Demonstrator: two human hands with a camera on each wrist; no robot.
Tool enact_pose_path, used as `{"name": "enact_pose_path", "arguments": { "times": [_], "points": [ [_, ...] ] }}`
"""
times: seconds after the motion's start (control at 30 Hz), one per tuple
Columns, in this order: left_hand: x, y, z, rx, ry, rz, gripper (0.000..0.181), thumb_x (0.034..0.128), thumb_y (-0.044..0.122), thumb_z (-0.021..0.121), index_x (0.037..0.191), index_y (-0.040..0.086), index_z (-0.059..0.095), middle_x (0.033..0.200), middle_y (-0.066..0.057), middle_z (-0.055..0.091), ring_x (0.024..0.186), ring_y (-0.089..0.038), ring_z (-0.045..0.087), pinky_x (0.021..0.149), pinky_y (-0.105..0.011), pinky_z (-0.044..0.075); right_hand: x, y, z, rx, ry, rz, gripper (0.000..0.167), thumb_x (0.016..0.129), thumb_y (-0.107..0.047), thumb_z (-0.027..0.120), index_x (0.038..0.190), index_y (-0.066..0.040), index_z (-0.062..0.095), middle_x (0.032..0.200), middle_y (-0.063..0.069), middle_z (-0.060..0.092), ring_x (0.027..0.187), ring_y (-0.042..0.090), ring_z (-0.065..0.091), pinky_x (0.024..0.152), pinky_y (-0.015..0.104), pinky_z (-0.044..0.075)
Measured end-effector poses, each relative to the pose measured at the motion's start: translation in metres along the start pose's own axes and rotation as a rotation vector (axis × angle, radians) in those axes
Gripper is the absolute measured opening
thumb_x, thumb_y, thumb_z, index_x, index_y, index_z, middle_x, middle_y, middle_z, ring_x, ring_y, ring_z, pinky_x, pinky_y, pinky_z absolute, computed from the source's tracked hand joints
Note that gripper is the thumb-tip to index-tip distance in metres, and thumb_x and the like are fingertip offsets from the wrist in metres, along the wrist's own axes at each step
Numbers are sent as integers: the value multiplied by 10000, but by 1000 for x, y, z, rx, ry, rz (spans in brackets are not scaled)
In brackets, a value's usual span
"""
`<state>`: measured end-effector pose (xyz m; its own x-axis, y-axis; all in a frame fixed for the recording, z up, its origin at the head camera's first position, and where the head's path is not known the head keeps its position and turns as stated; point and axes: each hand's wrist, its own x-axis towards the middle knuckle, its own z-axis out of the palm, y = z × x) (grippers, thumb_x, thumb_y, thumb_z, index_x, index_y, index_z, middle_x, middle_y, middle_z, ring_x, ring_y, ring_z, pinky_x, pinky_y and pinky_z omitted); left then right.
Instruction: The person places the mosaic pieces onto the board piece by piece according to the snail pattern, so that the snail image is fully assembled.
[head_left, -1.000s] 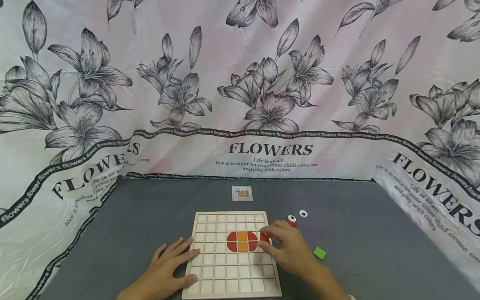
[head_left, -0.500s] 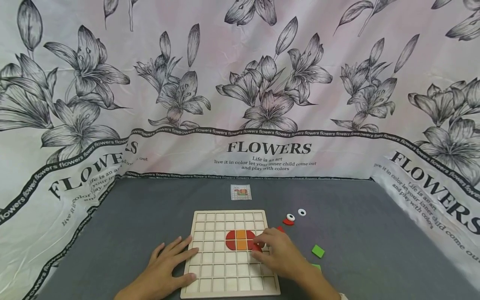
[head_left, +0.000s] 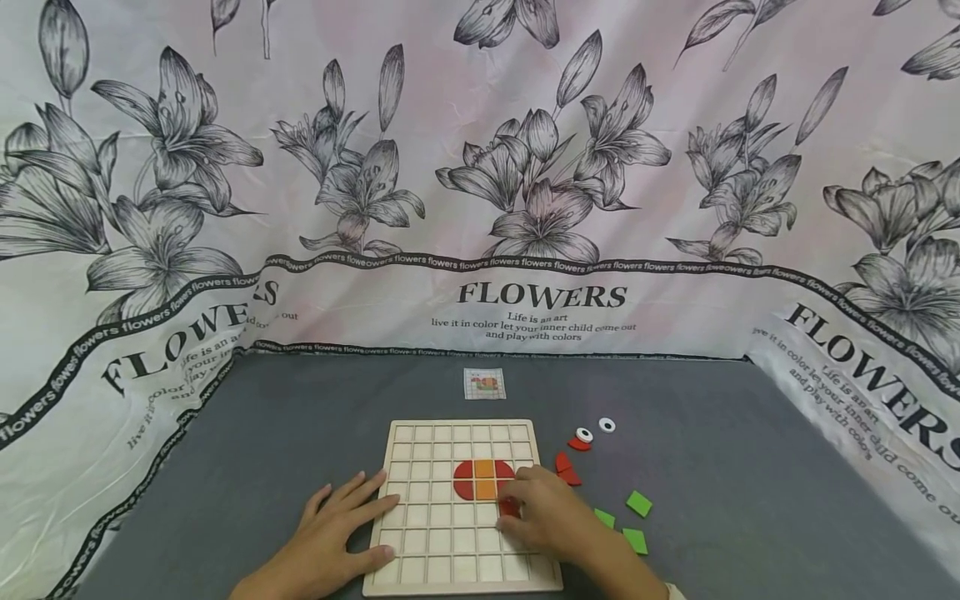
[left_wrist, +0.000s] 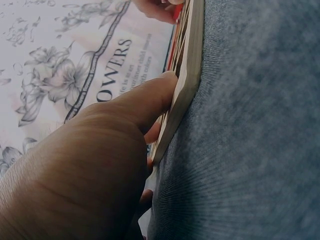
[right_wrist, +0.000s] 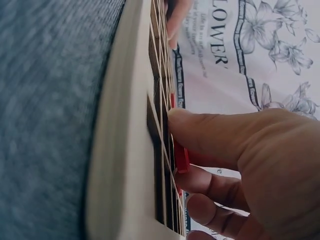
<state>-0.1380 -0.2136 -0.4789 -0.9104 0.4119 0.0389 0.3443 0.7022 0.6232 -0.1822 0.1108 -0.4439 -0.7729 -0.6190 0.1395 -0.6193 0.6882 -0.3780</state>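
A wooden grid board (head_left: 450, 542) lies on the grey table, with red rounded pieces (head_left: 464, 480) and orange square pieces (head_left: 485, 480) set in its cells. My left hand (head_left: 337, 529) rests at the board's left edge, fingers spread, the thumb touching the rim in the left wrist view. My right hand (head_left: 551, 512) is over the board's right side and pinches a red piece (right_wrist: 181, 156) between thumb and fingers, low against the grid just below the red and orange group. Its shape is partly hidden by the fingers.
To the board's right lie loose red pieces (head_left: 567, 469), several green squares (head_left: 634, 541) and white eye discs (head_left: 607, 425), one on a red piece. A small pattern card (head_left: 484, 384) lies behind the board. A flower-printed curtain (head_left: 540, 308) bounds the table.
My right hand has moved left and slightly nearer over the board with the red piece, uncovering loose red and green pieces at the right. The left hand has stayed at the board's edge.
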Motion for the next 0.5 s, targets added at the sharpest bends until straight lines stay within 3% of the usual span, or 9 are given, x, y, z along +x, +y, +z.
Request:
{"name": "enact_pose_path", "arguments": {
  "times": [0.5],
  "points": [
    [0,1,-1,-6,-12,-1,658,870,590,607,1396,198,554,1536,-71,317,1397,-399,211,1001,-666,30,-4,2,2,14,19,1,215,808,-239,786,989,-130,748,846,-123,558,807,78,494,729,285,482]
  ]
}}
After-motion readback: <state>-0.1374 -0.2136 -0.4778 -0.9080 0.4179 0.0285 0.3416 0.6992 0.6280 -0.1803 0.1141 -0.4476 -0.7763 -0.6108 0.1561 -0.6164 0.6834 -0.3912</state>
